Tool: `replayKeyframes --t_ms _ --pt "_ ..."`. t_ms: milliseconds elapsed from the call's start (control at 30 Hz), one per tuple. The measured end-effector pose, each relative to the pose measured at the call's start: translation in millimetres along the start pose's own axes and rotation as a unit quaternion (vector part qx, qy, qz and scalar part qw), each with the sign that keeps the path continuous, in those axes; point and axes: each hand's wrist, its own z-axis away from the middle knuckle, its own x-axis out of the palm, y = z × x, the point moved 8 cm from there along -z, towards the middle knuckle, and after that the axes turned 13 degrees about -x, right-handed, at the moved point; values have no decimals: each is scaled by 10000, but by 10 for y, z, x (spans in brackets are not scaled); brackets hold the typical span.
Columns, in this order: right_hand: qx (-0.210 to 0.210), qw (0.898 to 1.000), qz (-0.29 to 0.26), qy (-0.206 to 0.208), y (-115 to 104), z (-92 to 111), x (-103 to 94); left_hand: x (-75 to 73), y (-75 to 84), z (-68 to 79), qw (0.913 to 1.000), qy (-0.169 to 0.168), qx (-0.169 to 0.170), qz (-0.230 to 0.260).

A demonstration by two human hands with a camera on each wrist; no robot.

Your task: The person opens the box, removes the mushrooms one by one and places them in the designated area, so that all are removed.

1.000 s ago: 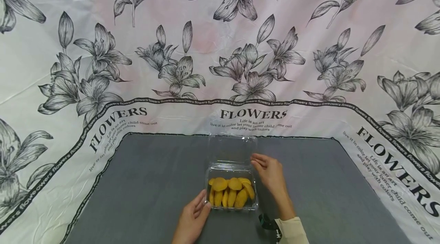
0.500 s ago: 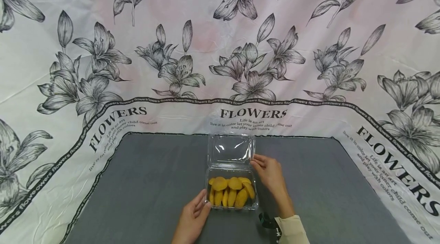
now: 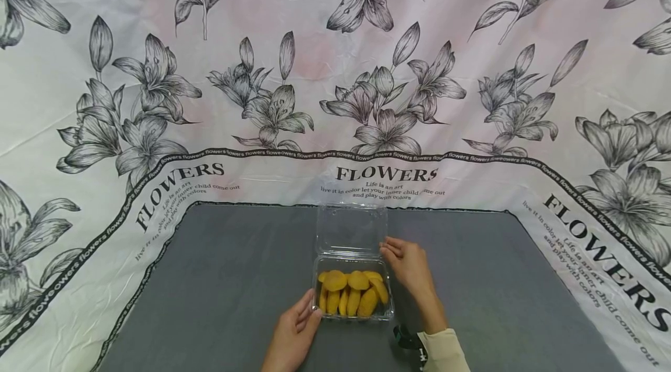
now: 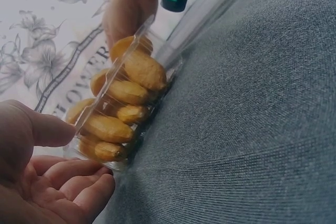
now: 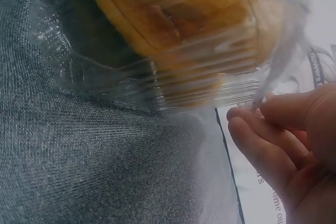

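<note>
A clear plastic clamshell container (image 3: 392,302) sits on the grey surface, its hinged lid (image 3: 351,229) swung back and open. Several yellow, oval food pieces (image 3: 353,296) fill the tray part. My left hand (image 3: 293,328) holds the near left corner, with the thumb (image 4: 52,129) on the rim and the fingers (image 4: 79,187) curled low against the side. At the lid's right edge, close to the hinge, my right hand (image 3: 411,267) pinches the thin plastic between thumb and fingertips, as the right wrist view shows the hand (image 5: 294,140) there too.
A grey cloth-like table surface (image 3: 236,279) spreads around the container. Behind and beside it hangs a white cloth (image 3: 293,180) printed with lilies and lettering. A dark strap with a small device (image 3: 406,337) is on my right wrist, by the cream sleeve (image 3: 444,351).
My right hand has shifted slightly left and down, and the lid's right edge has moved a little left with it. Bright glare crossed the lid and faded. The left hand stays put.
</note>
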Motion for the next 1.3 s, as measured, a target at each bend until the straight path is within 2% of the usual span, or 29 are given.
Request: replayKeyframes --t_ms 700,1067,1200,1300 --pt "-194 9994 295 -3 37 14 49 -9 -18 5 9999 -17 99 4" --pt "-115 9994 297 -111 83 46 57 24 -24 12 9999 -7 156 48" --pt "-93 9994 310 -144 92 45 68 22 -21 7 9999 -12 93 45" --pt "16 9995 247 -185 103 42 87 5 -35 -18 9999 -30 -104 11"
